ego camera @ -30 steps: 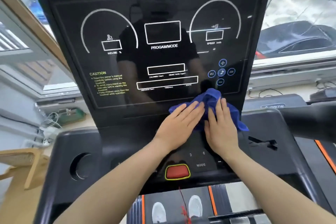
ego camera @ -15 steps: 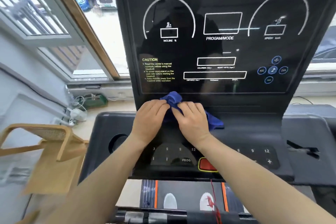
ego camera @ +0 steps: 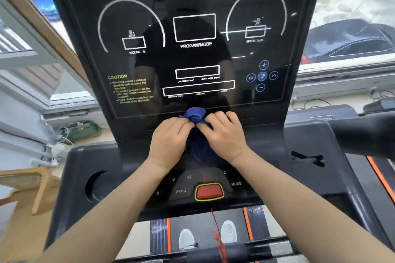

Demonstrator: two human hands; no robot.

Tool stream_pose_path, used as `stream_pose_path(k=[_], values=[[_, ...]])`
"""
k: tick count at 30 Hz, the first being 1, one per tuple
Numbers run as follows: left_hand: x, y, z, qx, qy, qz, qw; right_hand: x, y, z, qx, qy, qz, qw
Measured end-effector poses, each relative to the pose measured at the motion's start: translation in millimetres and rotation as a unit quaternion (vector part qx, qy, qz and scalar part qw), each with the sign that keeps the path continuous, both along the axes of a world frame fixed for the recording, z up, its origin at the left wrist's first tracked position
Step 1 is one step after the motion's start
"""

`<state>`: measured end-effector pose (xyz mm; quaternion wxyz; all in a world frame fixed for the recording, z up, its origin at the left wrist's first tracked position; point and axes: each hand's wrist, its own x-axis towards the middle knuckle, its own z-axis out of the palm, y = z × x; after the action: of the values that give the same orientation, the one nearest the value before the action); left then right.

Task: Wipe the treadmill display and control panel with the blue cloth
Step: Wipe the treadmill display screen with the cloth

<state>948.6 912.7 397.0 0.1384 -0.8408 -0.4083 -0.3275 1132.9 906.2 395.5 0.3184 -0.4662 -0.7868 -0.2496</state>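
Observation:
The black treadmill display (ego camera: 192,53) rises in front of me, glossy, with white gauge outlines and yellow caution text. Below it lies the control panel (ego camera: 183,188) with number keys, PROG and MODE labels and a red stop button (ego camera: 209,191). A bunched blue cloth (ego camera: 195,116) sits at the display's bottom edge, hanging down between my hands. My left hand (ego camera: 168,141) and my right hand (ego camera: 224,134) both pinch the cloth with curled fingers, side by side, just under the screen.
A round cup holder (ego camera: 97,186) is set in the console's left wing, a slot (ego camera: 307,159) in the right wing. A black handlebar (ego camera: 367,134) juts in from the right. A wooden chair (ego camera: 27,188) stands at the left. Windows lie behind; my white shoes (ego camera: 207,237) stand on the belt.
My hands went from flat on the cloth to curled and pinching it, gathering it into a bunch. They slid along the display's lower edge to its middle. The camera view swung sideways.

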Motion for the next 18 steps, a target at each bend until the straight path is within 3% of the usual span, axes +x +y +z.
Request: stream_pose_path(k=[11, 18], values=[[137, 12, 2, -0.015, 0.018, -0.068, 0.997, 131, -11, -2, -0.013, -0.010, -0.090, 0.996], [148, 11, 9, -0.058, 0.043, -0.074, 0.995, 134, -18, 1, -0.050, -0.012, -0.106, 0.993]])
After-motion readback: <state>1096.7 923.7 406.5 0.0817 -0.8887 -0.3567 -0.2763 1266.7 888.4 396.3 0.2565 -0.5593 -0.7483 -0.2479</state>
